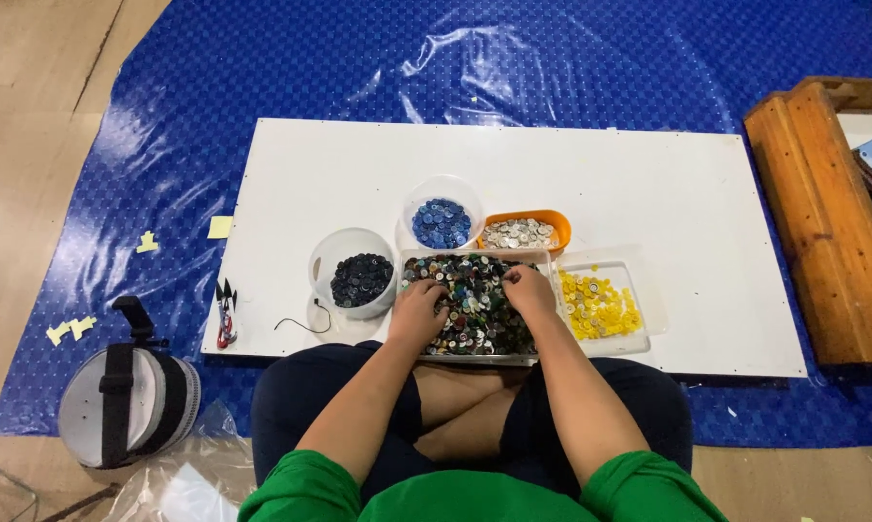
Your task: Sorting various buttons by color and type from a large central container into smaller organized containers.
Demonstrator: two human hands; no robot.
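A clear rectangular tray (413,259) full of mixed coloured buttons sits at the near edge of a white board (648,193). My left hand (418,311) rests on the buttons at the tray's left side, fingers curled into the pile. Over the tray's upper right part, my right hand (528,288) has its fingers bent down into the buttons. Whether either hand pinches a button is hidden. Around the tray stand a round tub of black buttons (360,278), a round tub of blue buttons (442,222), an orange tub of white buttons (521,232) and a clear tray of yellow buttons (598,307).
The board lies on a blue plastic sheet (358,68) over a wooden floor. Small red-handled snips (226,314) and a thin black cord (305,321) lie at the board's left. A round grey strapped case (127,396) sits lower left, a wooden crate (822,213) at right.
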